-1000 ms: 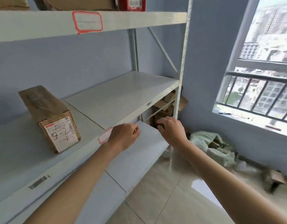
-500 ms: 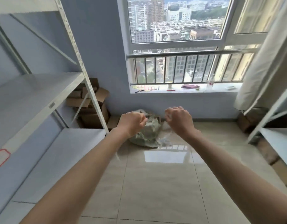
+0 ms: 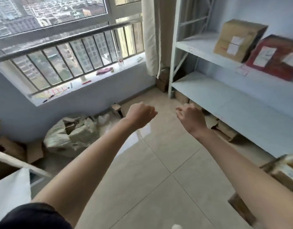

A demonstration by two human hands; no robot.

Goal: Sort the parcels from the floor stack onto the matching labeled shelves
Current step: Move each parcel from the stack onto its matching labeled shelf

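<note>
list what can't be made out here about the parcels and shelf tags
- Head view: white labels on the tan cardboard box and the red box are too blurred to read.
- Pink-edged shelf tag: too small, blurred.
- Brown parcels at lower right: cut off by the frame edge.
- Grey sack's contents: mostly hidden by its wrap.

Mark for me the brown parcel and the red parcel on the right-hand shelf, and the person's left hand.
brown parcel (image 3: 236,41): head view, front face beside its white label.
red parcel (image 3: 274,63): head view, front face between its two labels.
left hand (image 3: 140,115): head view, back of the hand.
</note>
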